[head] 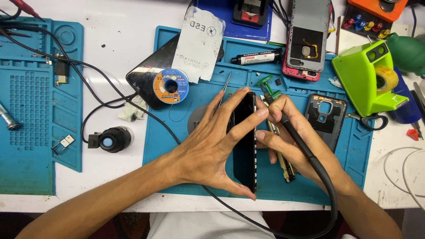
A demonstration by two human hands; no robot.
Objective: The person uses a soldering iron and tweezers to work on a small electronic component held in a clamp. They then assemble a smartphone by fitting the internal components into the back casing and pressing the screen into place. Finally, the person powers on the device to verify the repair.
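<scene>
A glossy black phone [245, 141] stands over the teal-blue mat [186, 132] on the white bench [115, 40], beside a black-handled tool with a black cable [310, 163]. Toward the mat's far edge lie an orange-and-blue solder spool [171, 86], a black tube with a red-and-white label [256, 57] and a red-framed grey phone shell [305, 40]. Off its right edge sits a lime-green tape dispenser [365, 75] holding a yellowish roll.

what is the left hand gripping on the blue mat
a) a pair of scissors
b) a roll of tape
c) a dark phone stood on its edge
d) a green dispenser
c: the left hand spans a dark phone stood on its long edge on the blue mat, thumb at the near end and fingers at the far end, while the right hand holds a corded black tool beside it.
</scene>
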